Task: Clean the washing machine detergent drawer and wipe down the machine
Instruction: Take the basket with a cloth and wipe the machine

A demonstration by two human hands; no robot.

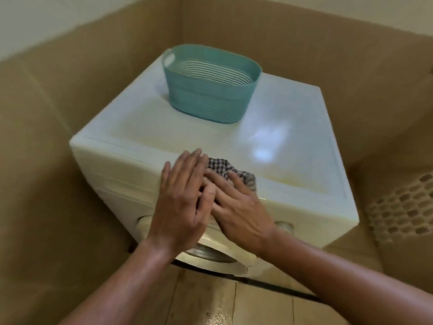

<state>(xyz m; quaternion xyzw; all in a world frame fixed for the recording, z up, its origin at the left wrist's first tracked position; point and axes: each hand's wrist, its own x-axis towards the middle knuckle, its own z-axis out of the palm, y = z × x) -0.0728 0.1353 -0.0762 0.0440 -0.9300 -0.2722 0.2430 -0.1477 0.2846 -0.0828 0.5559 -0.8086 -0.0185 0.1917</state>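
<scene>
Wiping step: top of my washing machine [117,132], front edge.
Left hand [180,198]: fingers straight, flat, overlapping my right; grips nothing.
Basket [210,90]: at back of top; I should lift it to wipe beneath.
Cloth [225,168]: checked, bunched on top near front edge.
Right hand [239,209]: fingers spread, pressing cloth down.
Method: flatten cloth, even pressure, overlapping strokes.

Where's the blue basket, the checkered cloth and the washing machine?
blue basket [206,99]: head view, on its front wall.
checkered cloth [219,166]: head view, on its uncovered far part.
washing machine [304,165]: head view, on its bare top.
</scene>
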